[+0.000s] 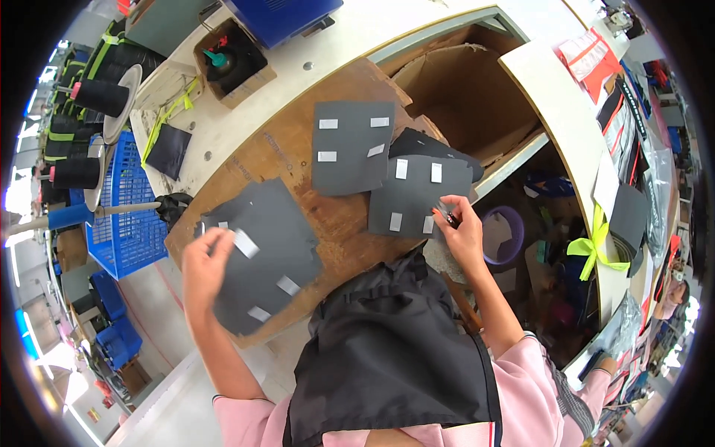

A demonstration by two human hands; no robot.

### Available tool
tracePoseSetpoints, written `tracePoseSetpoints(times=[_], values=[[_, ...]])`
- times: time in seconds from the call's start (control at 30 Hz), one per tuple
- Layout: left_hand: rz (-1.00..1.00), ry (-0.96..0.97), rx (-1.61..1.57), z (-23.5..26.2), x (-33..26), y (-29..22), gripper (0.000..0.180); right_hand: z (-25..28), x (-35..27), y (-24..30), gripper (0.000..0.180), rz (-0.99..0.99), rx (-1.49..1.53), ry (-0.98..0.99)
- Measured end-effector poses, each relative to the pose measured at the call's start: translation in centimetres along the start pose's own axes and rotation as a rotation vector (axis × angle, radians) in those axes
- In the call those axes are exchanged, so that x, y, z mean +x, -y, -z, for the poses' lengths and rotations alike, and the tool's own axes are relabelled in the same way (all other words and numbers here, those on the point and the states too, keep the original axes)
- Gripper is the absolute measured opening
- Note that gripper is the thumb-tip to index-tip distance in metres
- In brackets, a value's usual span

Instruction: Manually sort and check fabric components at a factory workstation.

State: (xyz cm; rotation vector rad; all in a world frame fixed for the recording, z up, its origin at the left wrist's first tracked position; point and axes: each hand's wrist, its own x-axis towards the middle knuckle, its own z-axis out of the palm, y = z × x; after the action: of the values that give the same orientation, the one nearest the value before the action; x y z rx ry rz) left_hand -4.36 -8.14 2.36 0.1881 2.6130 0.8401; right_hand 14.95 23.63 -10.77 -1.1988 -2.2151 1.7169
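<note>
My left hand point(206, 270) is over the left edge of a stack of dark grey fabric pieces point(279, 223), thumb and fingers pinched together and slightly blurred. Beside its fingertips lies a white rectangular label point(246, 244). Whatever those fingers hold is too small to make out. My right hand point(465, 229) closes round a small dark tool point(451, 219) with an orange spot, mostly hidden by the fingers. It is at the right edge of another grey fabric piece point(415, 195) bearing white labels. A third labelled grey piece point(350, 145) lies farther off, slightly overlapping it.
The pieces lie on a worn brown wooden board point(275, 160). An open cardboard box point(469, 89) sits in the table's cutout at the far right. A blue crate point(126, 216) and black thread cones point(100, 97) stand left. A purple-rimmed bin point(519, 237) is low on the right.
</note>
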Motion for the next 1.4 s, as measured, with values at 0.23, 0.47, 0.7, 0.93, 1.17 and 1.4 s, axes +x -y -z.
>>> tracePoseSetpoints(times=[0.23, 0.47, 0.7, 0.93, 1.17, 1.4], values=[[-0.011, -0.449, 0.784, -4.0, 3.5, 9.6, 0.07, -1.2, 2.4, -4.0, 0.048, 0.163, -0.503, -0.343], [-0.706, -0.154, 0.168, -13.5, 3.9, -3.4, 0.057, -0.1, 5.9, -7.0, 0.055, 0.101, -0.181, -0.57], [-1.012, 0.043, 0.162, -23.2, 6.8, -9.6, 0.051, 1.0, 4.1, -3.0, 0.021, 0.143, 0.269, -0.24], [-0.386, 0.984, -0.215, -18.1, 7.0, -11.2, 0.025, 2.2, 0.2, -0.4, 0.018, -0.108, 0.827, 0.031], [-0.238, 0.944, -0.469, -13.4, 3.4, -10.0, 0.026, 1.5, -2.8, 8.1, 0.034, 0.639, -0.119, -0.032], [-0.157, 1.015, -0.502, -11.3, 2.8, -10.9, 0.026, 2.2, -1.8, 8.5, 0.034, 0.814, -0.4, 0.174]])
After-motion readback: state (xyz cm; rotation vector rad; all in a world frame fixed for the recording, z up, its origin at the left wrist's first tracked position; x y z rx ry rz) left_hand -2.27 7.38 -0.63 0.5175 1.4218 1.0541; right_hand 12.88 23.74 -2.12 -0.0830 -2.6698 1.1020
